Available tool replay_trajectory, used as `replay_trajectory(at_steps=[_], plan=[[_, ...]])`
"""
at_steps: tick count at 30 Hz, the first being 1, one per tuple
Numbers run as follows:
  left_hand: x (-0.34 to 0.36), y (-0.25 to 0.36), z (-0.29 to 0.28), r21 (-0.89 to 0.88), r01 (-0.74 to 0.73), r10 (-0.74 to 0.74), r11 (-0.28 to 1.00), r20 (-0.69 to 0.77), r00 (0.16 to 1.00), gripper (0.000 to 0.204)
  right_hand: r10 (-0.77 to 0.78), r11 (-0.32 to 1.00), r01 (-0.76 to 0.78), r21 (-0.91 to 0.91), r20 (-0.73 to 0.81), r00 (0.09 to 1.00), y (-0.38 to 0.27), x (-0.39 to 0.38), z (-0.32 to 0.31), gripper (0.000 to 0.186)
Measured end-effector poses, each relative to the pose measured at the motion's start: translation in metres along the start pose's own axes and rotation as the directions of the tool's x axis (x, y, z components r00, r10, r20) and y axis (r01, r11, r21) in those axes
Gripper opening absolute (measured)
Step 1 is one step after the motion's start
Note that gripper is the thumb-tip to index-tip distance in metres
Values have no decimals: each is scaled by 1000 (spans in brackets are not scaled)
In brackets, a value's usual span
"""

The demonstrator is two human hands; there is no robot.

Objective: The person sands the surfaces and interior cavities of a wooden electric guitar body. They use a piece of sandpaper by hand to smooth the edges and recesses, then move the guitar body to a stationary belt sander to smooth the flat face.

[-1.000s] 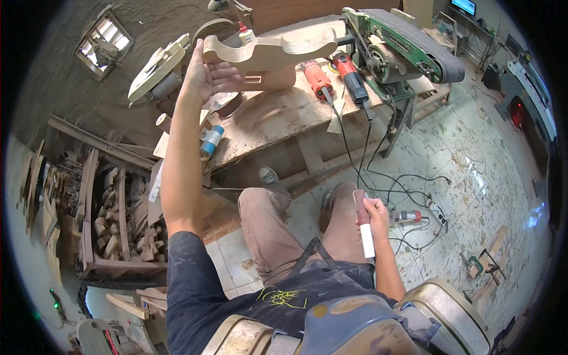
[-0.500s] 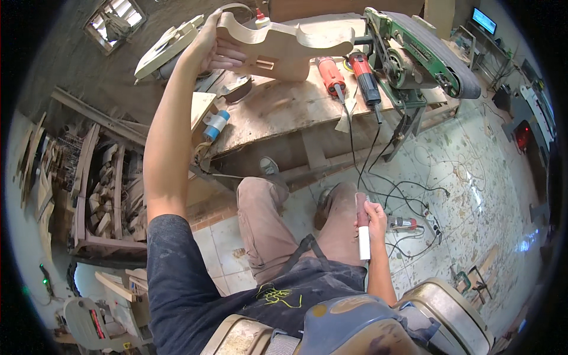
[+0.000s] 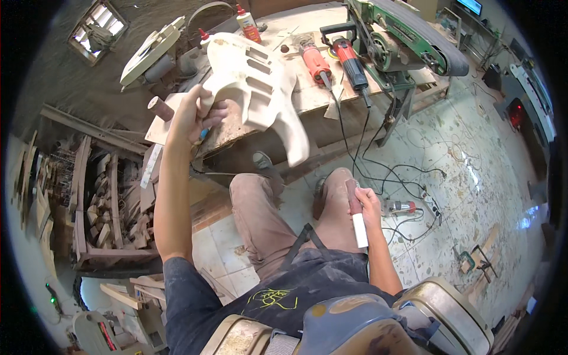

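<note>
My left hand grips the edge of a pale wooden guitar body with routed slots and holds it tilted in the air over the workbench, its lower end hanging toward my knees. My right hand rests on my right thigh and is closed around a white cylinder wrapped with brownish sandpaper. I am seated, with dusty trousers and a dark apron.
Two red power tools lie on the bench, their cables trailing to a power strip on the tiled floor. A green belt sander stands at the right, glue bottles at the back. Wood offcuts fill a rack at my left.
My left hand has pulled the guitar body off the bench toward me and swung it down to a tilted hold. My right hand has stayed on my thigh with the cylinder.
</note>
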State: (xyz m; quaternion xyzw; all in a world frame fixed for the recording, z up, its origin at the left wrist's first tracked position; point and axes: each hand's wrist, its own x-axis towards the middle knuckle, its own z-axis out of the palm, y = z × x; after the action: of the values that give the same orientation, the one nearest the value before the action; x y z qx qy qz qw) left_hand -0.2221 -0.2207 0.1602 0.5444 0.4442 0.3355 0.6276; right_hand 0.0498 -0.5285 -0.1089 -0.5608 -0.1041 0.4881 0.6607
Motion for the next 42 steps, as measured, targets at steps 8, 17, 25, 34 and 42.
replay_trajectory(at_steps=[8, 17, 25, 34, 42], plan=[[-16, -28, -10, 248, -82, 97, 965, -46, 994, 30, -31, 999, 32, 23, -12, 999, 14, -3, -11, 30], [-26, -49, 15, 481, -295, 347, 826, -20, 938, 49, -45, 998, 45, -35, -10, 999, -3, 0, 2, 31], [-43, -67, 34, 672, -356, 510, 650, -38, 859, 66, -92, 993, 94, -70, 33, 995, -29, 12, 30, 31], [-60, -69, 50, 609, -314, 433, 728, -54, 900, 62, -144, 980, 155, -121, 99, 985, -51, 22, 68, 32], [-64, -73, 64, 641, -452, 607, 620, -27, 794, 65, -174, 979, 189, -80, 162, 971, -73, 36, 94, 31]])
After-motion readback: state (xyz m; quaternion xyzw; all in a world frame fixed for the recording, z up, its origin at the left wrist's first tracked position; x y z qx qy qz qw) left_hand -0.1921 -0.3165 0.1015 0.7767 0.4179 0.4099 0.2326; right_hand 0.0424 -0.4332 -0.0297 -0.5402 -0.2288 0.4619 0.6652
